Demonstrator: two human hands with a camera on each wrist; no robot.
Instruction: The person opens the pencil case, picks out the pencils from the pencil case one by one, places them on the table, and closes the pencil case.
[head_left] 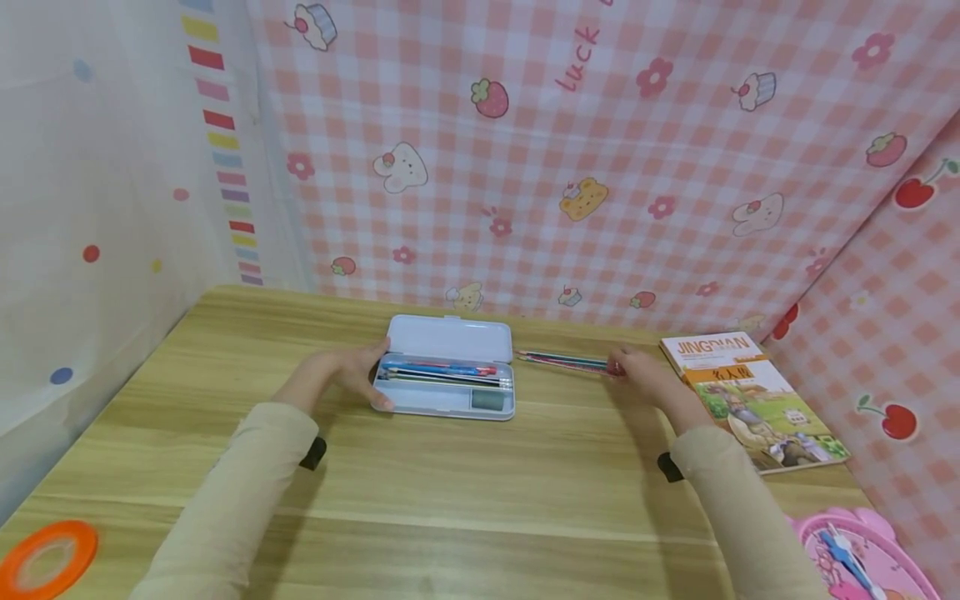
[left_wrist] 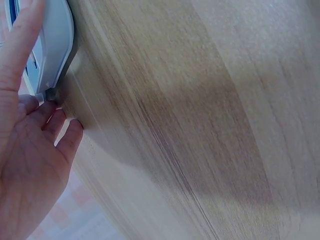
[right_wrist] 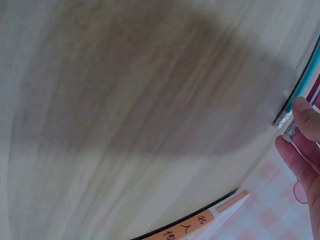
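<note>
A white pencil case lies with its lid raised, near the back of the table. Inside are several pencils and pens and a grey-green block in the front right compartment. My left hand holds the case's left end, thumb at the front corner and fingers at the back; the left wrist view shows the fingers bent against its edge. Right of the case, a few pencils point toward it. My right hand pinches their far ends, where metal-tipped ends show between thumb and finger.
A book lies beyond my right hand at the table's right side. At the lower right is a pink clock, and an orange ring at the lower left. Patterned cloth hangs behind the table.
</note>
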